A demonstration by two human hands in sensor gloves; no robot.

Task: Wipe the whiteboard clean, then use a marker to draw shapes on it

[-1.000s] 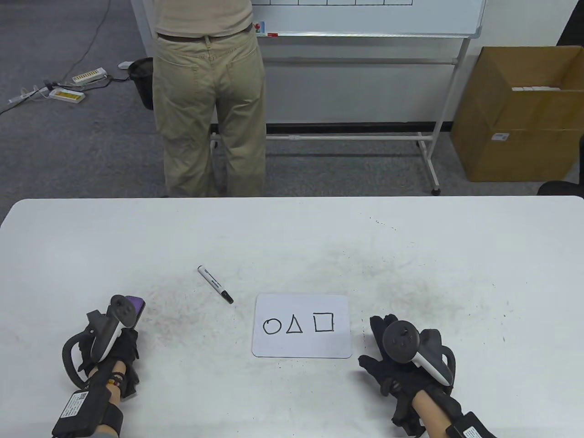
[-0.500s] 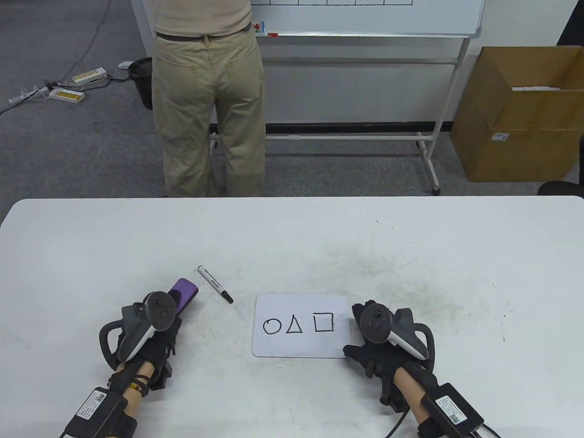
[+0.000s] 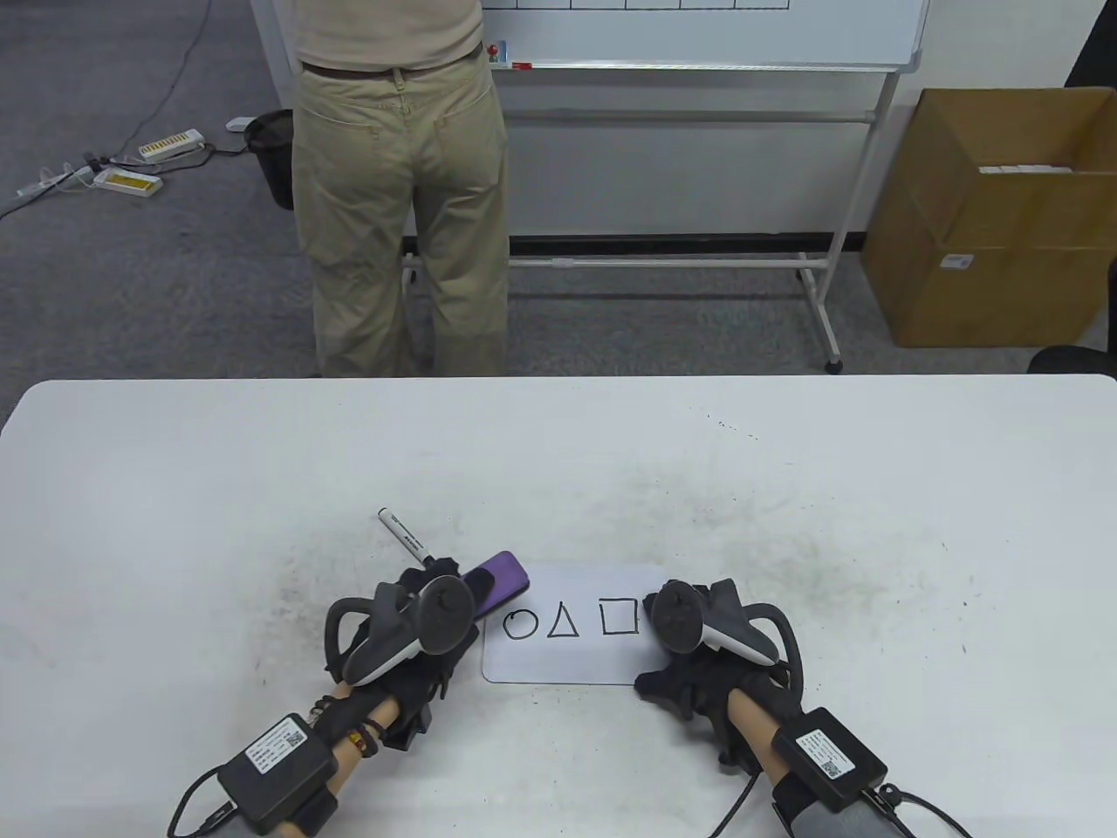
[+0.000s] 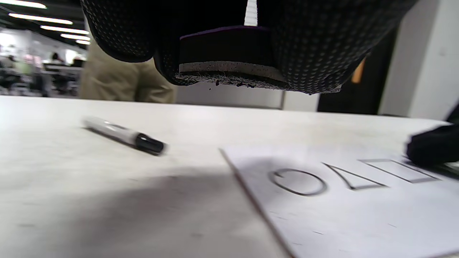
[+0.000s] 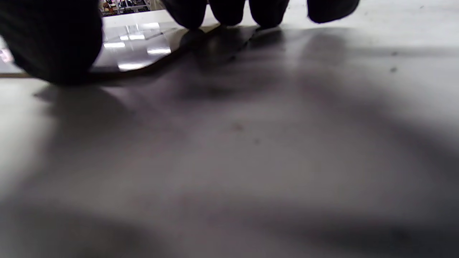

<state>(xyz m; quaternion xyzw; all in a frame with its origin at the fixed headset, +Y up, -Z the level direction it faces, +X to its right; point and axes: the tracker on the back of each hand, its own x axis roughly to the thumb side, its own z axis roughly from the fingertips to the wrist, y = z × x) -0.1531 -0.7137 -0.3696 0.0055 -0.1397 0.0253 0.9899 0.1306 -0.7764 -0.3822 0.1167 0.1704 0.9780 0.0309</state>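
My small whiteboard [image 3: 578, 650] lies flat at the surface's [image 3: 785, 489] 6 o'clock edge, its circle, triangle and square unwiped. My left hand [image 3: 410, 646] grips the purple eraser [image 3: 497, 580] over its 10 o'clock corner, while my right hand's [image 3: 698, 663] straight fingertips [image 5: 229, 10] press its 3 o'clock edge. The marker [image 3: 406, 534] lies at the board's 10 o'clock; beyond the surface a person [image 3: 401, 183] faces a standing whiteboard [image 3: 698, 35].

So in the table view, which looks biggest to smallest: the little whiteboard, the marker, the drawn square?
1. little whiteboard
2. marker, though the left hand hides its tip
3. drawn square, the smallest
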